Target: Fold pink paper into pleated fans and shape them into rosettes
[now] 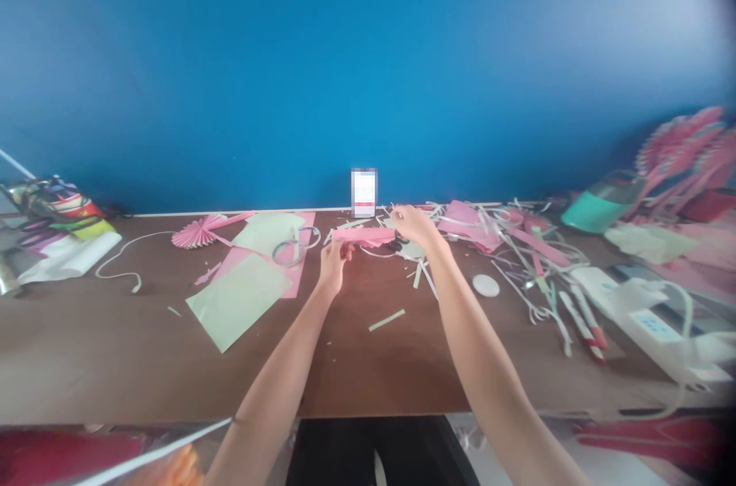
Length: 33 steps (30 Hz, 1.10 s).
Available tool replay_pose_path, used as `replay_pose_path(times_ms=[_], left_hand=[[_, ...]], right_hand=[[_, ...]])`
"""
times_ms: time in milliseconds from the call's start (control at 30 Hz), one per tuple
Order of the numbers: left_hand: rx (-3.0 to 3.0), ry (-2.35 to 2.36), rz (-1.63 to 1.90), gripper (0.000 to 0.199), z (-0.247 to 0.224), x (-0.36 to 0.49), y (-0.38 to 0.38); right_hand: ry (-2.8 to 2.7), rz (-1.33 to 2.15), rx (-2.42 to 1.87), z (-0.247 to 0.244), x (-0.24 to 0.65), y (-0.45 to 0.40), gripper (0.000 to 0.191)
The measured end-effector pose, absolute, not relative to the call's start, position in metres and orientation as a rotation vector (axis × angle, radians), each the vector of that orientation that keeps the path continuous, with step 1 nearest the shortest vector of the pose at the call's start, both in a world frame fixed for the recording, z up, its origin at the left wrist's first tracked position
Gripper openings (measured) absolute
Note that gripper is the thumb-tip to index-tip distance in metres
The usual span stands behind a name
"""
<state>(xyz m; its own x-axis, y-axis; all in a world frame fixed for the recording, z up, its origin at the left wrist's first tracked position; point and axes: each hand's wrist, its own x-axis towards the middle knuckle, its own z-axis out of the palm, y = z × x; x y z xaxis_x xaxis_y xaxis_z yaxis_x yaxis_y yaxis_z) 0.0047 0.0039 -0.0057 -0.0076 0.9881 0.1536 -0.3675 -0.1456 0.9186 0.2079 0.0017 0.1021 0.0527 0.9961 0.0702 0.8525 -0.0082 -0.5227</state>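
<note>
Near the back centre of the table, my left hand (336, 260) has its fingers closed on the left end of a folded pink paper piece (368, 234). Just beyond that paper's right end is my right hand (411, 224), its fingers bent and pressed together; whatever lies between them is too small to make out. A phone (364, 193) stands upright against the blue wall behind the hands. One pleated pink paper fan (198, 233) lies to the left, beside pale green sheets (238, 306) and a pink sheet.
Paper strips and scraps (532, 241) clutter the right side, with a white disc (486, 286), markers (583, 321) and a white power strip (638, 321). A teal container (598, 210) stands at the back right. A white cable (135, 239) curls on the left.
</note>
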Motion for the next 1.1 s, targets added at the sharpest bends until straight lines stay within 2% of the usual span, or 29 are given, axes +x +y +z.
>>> replay_pose_path(times_ms=[133, 233, 400, 600, 767, 867, 967, 1100], left_hand=[[1.014, 0.762, 1.433, 0.031, -0.003, 0.006, 0.003], [0.999, 0.728, 1.421, 0.032, 0.001, 0.008, 0.000], [1.018, 0.686, 1.374, 0.030, 0.006, 0.008, -0.003], [1.028, 0.705, 1.361, 0.037, 0.000, 0.008, 0.001], [1.100, 0.941, 1.526, 0.039, 0.000, 0.007, -0.004], [1.214, 1.138, 1.659, 0.039, 0.008, 0.006, -0.015], [1.342, 1.228, 1.783, 0.027, 0.017, 0.007, -0.025], [1.452, 1.293, 1.729, 0.028, 0.024, 0.011, -0.031]], right_hand=[[-1.686, 0.953, -1.826, 0.103, 0.205, 0.003, 0.053], [-1.473, 1.145, -1.773, 0.095, 0.205, 0.007, 0.064], [-1.345, 1.432, -1.561, 0.080, 0.208, 0.013, 0.052], [-1.139, 1.358, -1.347, 0.066, 0.211, 0.026, 0.033], [-1.151, 1.299, -1.333, 0.063, 0.211, 0.031, 0.020], [-1.169, 1.252, -1.367, 0.064, 0.210, 0.032, 0.017], [-1.193, 1.221, -1.354, 0.064, 0.211, 0.032, 0.015], [-1.243, 1.171, -1.298, 0.064, 0.215, 0.033, 0.018]])
